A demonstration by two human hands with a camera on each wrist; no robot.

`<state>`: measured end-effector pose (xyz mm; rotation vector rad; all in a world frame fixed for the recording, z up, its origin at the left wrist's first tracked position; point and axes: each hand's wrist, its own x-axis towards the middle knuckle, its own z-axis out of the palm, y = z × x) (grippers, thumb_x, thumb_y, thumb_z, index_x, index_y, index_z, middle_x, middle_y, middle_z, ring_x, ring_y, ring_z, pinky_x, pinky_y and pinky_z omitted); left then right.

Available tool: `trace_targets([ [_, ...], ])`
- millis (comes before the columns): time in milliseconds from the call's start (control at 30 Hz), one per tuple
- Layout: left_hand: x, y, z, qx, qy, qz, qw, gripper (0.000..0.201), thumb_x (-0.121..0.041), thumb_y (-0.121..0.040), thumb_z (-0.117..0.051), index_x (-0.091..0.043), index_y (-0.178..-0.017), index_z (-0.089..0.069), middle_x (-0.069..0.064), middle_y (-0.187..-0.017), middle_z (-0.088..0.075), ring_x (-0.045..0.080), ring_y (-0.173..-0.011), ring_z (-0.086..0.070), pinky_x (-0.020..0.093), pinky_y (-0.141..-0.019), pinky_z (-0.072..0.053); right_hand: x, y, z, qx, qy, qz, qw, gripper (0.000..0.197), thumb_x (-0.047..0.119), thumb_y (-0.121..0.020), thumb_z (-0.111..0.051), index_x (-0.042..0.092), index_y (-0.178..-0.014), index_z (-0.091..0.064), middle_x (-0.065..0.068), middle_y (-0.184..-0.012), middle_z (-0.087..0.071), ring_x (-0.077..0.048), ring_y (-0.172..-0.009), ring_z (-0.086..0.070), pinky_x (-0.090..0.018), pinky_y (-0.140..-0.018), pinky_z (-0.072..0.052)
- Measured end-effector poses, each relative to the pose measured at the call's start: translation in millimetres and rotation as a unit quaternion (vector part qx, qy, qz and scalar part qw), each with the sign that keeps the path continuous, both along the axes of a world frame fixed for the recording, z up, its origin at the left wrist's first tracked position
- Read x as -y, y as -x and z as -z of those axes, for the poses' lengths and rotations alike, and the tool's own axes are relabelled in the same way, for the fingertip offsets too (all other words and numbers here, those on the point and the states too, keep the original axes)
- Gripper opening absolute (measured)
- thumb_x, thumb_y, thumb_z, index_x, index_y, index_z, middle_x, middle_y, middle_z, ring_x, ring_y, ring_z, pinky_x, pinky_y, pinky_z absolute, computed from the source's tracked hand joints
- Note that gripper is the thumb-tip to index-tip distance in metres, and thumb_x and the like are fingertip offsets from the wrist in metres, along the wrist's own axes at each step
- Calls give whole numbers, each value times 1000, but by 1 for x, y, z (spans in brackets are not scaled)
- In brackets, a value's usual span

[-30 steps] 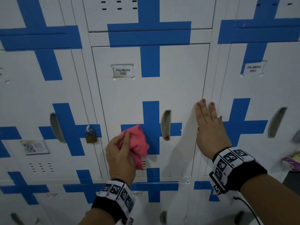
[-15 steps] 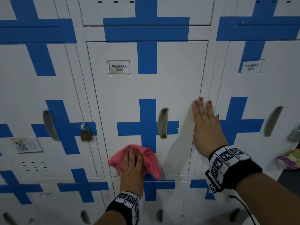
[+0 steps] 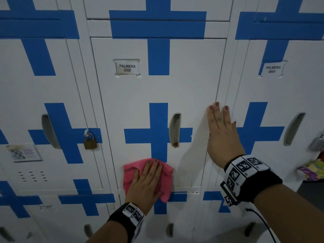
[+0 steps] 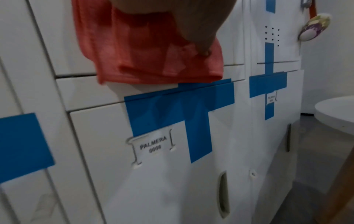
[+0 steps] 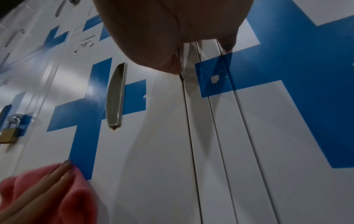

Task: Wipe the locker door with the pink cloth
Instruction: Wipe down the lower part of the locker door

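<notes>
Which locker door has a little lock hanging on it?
The locker door left of the one being wiped. A brass padlock hangs by its handle; the middle door has none.

Pink cloth flat against white locker door.

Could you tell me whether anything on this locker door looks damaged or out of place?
Yes: the blue tape cross has a ragged, notched right end beside the recessed handle, and a small brownish stain sits at the handle's bottom. Otherwise the locker door looks sound.
</notes>
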<state>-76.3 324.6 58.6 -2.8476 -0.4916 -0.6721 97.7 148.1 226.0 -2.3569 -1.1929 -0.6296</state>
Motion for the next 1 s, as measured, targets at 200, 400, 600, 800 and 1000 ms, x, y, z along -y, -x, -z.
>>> trace_targets([
  [200, 10, -25, -36, -59, -24, 45, 997, 119, -35, -71, -73, -15, -147, 17, 2, -156, 18, 30, -144, -2, 51, -105, -14, 0, 0, 0, 0, -3, -5, 1000, 91, -8, -81, -36, 26, -141, 24, 13, -145, 35, -17, -138, 27, -48, -114, -1],
  [400, 30, -47, -66, -135, -108, 166, 971, 91, -9, -84, -61, -15, -147, 4, 3, -154, 16, 22, -140, 14, 45, -110, 8, -1, 0, 2, 6, -4, 1, 1000, 91, -7, -80, -35, 25, -142, 22, 12, -146, 33, -16, -138, 26, -48, -115, -1],
  [600, 44, -76, -61, -185, -190, 249, 932, 94, -14, -71, -76, -11, -147, -21, 8, -152, -30, 24, -137, -33, 41, -114, -18, 1, -3, 3, 10, -4, -3, 1000, 92, -8, -79, -37, 25, -143, 22, 13, -146, 34, -16, -138, 25, -49, -115, -3],
  [800, 38, -69, -53, -229, -264, 270, 897, 69, -32, -56, -84, -24, -121, -63, -8, -124, -62, 8, -115, -58, 27, -105, -33, 2, -5, 4, 18, -2, -6, 1000, 93, -6, -81, -39, 26, -141, 24, 12, -147, 32, -15, -137, 26, -48, -116, -5],
  [1000, 27, -54, -60, -139, -217, 295, 920, 52, -15, -63, -79, -16, -113, -63, 3, -115, -65, 21, -105, -61, 32, -98, -44, 2, -4, 3, 11, -3, -10, 1000, 93, -8, -81, -38, 27, -139, 26, 14, -145, 34, -14, -136, 28, -47, -115, -2],
])
